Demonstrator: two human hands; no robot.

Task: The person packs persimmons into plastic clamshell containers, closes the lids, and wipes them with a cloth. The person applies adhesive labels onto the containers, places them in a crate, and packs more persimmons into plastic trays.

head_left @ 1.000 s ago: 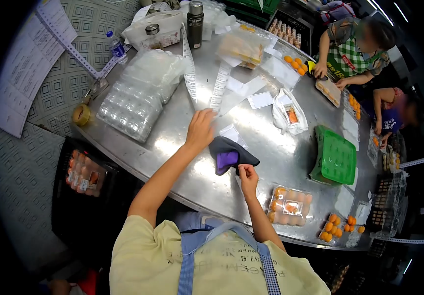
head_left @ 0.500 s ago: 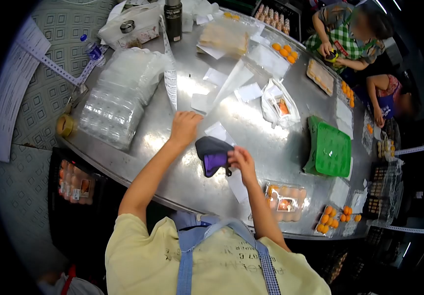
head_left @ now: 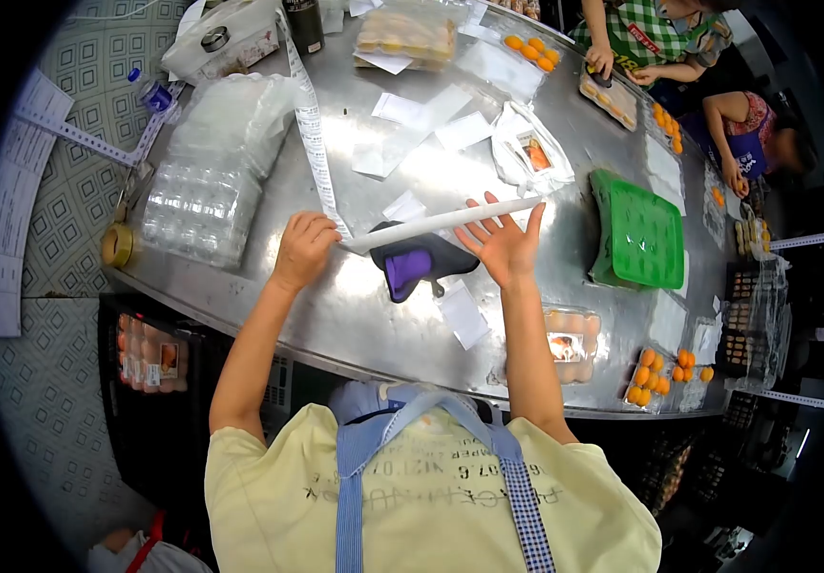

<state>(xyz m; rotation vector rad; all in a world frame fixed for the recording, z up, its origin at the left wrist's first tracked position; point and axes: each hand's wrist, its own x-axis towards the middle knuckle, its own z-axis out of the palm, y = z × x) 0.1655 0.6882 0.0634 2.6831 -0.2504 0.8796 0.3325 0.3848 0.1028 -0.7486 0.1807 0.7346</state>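
My left hand (head_left: 305, 252) is closed, its fingertips pinching a white paper strip (head_left: 412, 227) at the strip's left end. Palm up and fingers spread, my right hand (head_left: 509, 246) is at the other end, where the strip lies across the fingers. Below the strip a black item with a purple middle (head_left: 408, 271) lies on the metal table; its kind is unclear. A long printed paper strip (head_left: 309, 124) runs from the back of the table down to my left hand. Small white papers (head_left: 464, 317) lie around the black item.
Stacked clear plastic trays (head_left: 207, 181) stand at left beside a tape roll (head_left: 117, 245). A green basket (head_left: 646, 234) and a white bag (head_left: 529, 153) sit at right. Egg packs (head_left: 572, 344) and orange yolk-like balls (head_left: 648, 377) lie near the front edge. Two people work across the table.
The white strip now stretches between my hands. My right hand has left the black and purple item and turned palm up. The left hand has shifted left in view.
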